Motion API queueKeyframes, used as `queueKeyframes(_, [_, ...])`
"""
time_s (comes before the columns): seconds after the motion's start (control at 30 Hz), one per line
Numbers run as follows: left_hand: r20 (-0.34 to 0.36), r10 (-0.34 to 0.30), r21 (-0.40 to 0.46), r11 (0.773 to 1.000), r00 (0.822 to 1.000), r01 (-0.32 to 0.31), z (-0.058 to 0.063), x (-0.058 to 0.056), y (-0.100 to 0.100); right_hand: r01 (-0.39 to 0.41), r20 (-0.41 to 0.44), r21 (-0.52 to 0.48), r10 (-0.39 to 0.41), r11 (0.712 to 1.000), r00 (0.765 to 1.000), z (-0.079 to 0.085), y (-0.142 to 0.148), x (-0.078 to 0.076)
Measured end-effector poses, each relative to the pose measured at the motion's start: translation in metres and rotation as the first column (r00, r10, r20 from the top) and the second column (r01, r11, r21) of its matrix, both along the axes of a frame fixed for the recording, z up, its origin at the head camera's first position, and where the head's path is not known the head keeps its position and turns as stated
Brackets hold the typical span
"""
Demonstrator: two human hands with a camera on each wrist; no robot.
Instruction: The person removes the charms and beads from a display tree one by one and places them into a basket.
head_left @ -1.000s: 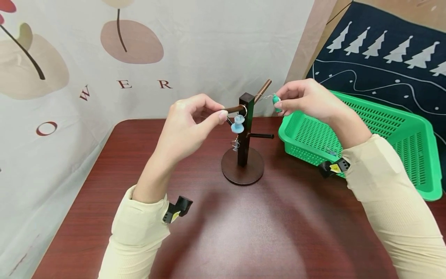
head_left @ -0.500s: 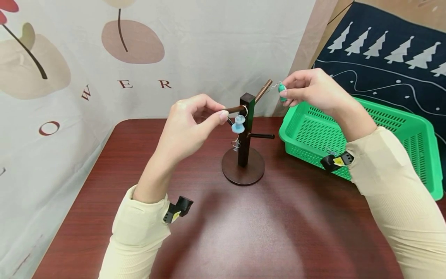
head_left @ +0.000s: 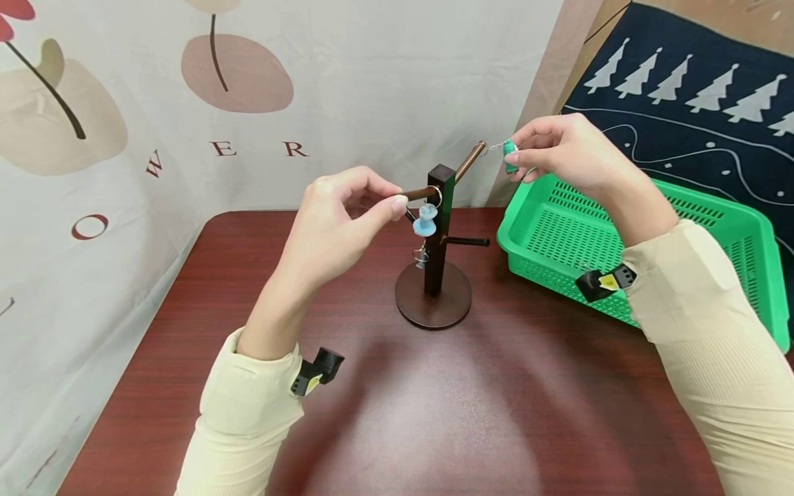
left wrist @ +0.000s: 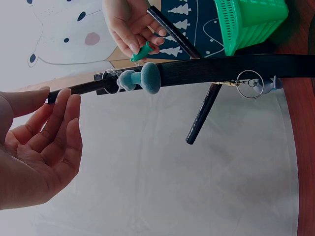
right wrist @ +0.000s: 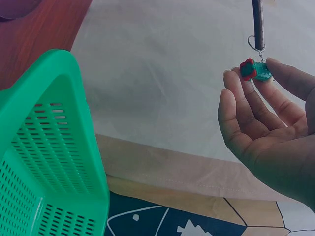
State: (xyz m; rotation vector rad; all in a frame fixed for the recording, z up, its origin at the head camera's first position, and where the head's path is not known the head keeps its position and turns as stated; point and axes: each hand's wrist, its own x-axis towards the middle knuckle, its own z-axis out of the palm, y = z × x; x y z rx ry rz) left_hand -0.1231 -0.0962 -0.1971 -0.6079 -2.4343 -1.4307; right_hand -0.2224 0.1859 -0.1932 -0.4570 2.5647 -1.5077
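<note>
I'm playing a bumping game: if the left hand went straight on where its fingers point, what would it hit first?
Going along the brown peg it pinches, the left hand would probably meet the silver ring with the light blue charm first, then the post; exact depth is unclear.

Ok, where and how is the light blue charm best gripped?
Probably pinch the light blue charm at its narrow waist, from the person's side: it flares at both ends, hangs before the post, and the left hand holds the peg.
</note>
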Motion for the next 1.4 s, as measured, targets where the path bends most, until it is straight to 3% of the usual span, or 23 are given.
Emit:
queueKeyframes(0.97, [0.008,-0.002,-0.002,1.0,1.0,0.002,0.001,-0.001,0.0,0.027,-0.008,0.001,-0.027,1.0,1.0,0.001,0.027,0.007])
queueKeyframes(1.23, [0.0,0.0,-0.004,1.0,1.0,0.0,0.0,-0.001,0.0,0.059,-0.004,0.061,-0.059,0.996,0.998,-0.008,0.041,0.009])
queueKeyframes(1.4, [0.004,-0.001,-0.002,1.0,1.0,0.001,0.0,0.0,0.0,0.079,0.016,0.039,-0.079,0.996,0.997,-0.013,0.05,0.009])
